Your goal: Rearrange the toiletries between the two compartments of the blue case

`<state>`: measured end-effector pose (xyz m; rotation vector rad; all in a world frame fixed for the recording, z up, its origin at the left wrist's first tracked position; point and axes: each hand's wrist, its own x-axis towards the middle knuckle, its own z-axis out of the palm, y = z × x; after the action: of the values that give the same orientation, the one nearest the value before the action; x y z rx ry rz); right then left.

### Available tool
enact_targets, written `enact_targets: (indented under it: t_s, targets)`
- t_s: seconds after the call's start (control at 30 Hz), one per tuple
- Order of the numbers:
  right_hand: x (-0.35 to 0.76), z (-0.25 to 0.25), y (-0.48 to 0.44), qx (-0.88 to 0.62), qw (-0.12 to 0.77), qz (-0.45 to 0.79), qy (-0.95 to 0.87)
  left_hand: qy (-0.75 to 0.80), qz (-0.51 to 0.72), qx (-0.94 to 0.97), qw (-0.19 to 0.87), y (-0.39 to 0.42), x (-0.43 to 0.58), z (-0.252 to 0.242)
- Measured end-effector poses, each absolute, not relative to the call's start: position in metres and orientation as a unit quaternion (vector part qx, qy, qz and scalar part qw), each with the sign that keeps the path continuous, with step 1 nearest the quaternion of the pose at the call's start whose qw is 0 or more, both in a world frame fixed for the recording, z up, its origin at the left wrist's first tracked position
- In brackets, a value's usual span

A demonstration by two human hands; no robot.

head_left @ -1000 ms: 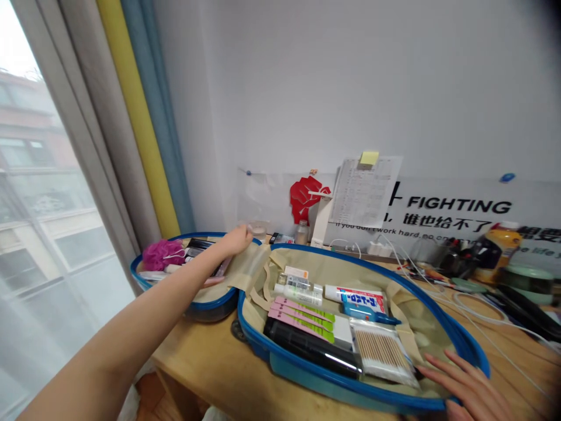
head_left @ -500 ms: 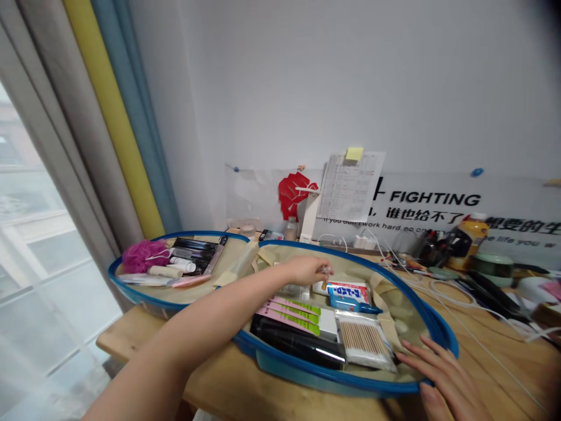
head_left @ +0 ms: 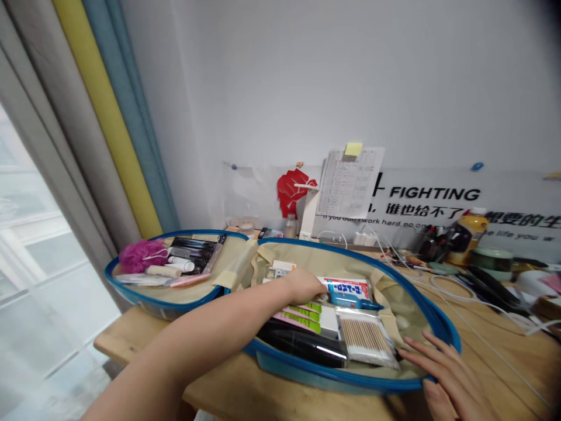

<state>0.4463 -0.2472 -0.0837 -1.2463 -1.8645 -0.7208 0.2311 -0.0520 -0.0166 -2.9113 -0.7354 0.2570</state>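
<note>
Left hand [head_left: 301,286] lies curled over the items in the open blue-rimmed case [head_left: 350,381], its fingertips hidden, so any pinch cannot be told. The right hand [head_left: 447,374] spreads on the rim, beyond the cotton swabs [head_left: 366,339]. Since the earlier view, the left hand has dropped lower, just beside the blue tube [head_left: 350,300].

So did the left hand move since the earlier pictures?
Yes: the left hand moved rightward, from the left half of the blue-rimmed case across to the right half, beside the red-and-blue printed box.
</note>
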Motion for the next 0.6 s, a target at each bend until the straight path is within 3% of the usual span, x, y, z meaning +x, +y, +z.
enact_targets:
  t_s: [0.6]
  targets:
    - [0.45,-0.085,-0.247,-0.485,0.379,-0.279,-0.737,-0.277,0.1,-0.956,0.002,-0.042,0.228,-0.017]
